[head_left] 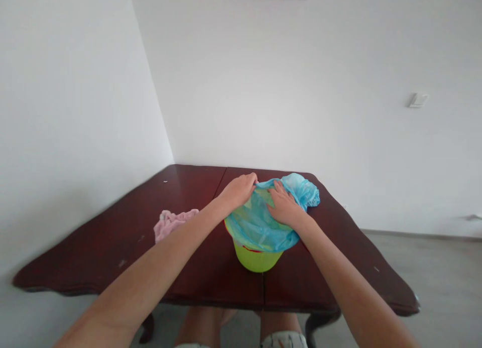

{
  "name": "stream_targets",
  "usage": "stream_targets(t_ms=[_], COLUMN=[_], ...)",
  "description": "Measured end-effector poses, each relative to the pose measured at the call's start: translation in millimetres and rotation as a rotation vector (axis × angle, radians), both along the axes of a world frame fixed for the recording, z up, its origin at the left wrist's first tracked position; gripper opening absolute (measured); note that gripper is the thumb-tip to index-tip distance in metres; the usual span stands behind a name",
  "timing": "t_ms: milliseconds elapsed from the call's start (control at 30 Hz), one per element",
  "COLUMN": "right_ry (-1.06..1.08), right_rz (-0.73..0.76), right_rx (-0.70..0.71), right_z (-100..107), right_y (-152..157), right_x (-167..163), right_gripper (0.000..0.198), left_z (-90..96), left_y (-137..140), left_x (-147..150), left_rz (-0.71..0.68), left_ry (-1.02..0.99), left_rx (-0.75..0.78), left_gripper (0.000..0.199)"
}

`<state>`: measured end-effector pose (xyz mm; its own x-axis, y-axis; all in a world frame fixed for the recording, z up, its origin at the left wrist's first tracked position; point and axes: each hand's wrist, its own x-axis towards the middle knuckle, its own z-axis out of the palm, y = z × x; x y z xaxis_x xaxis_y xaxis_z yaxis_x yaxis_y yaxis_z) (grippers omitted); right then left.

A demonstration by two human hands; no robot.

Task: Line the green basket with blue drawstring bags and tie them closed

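Observation:
A lime-green bucket [259, 262] stands on the table, with a thin blue plastic bag [259, 230] spread over its mouth and draped past the front rim. The bag's bunched end [303, 190] hangs over the far right side. At the far left of the rim, my left hand [241, 190] is closed on the bag's edge, fingers curled over it. My right hand [283, 203] lies with fingers stretched out against the bag, inside the far right part of the mouth.
The dark red-brown wooden table [124, 227] has a wavy edge and a seam across its top. A crumpled pink cloth [173, 223] lies left of the bucket, partly behind my left forearm. White walls border the table at the back and left.

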<state>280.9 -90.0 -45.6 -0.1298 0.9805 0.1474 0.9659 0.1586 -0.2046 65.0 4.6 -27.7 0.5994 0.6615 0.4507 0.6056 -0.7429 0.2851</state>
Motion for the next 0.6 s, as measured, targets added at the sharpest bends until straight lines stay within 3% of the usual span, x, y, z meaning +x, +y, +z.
stream_targets(t_ms=[267,400,600], right_ry=[0.033,0.026,0.112], right_rz=[0.04,-0.001,-0.118], right_rx=[0.071,0.082,0.096], right_z=[-5,-3,-3], right_y=[1,3,14], right_x=[4,2,8], right_gripper=[0.084,0.078,0.054], left_z=[3.5,-4.8,-15.2], left_y=[-1,3,26], left_x=[-4,-3,0], left_rz=[0.056,0.155,0.172], left_ry=[-0.011,-0.025,-0.048], left_rx=[0.027,-0.03,-0.323], left_gripper=[0.035,0.039,0.03])
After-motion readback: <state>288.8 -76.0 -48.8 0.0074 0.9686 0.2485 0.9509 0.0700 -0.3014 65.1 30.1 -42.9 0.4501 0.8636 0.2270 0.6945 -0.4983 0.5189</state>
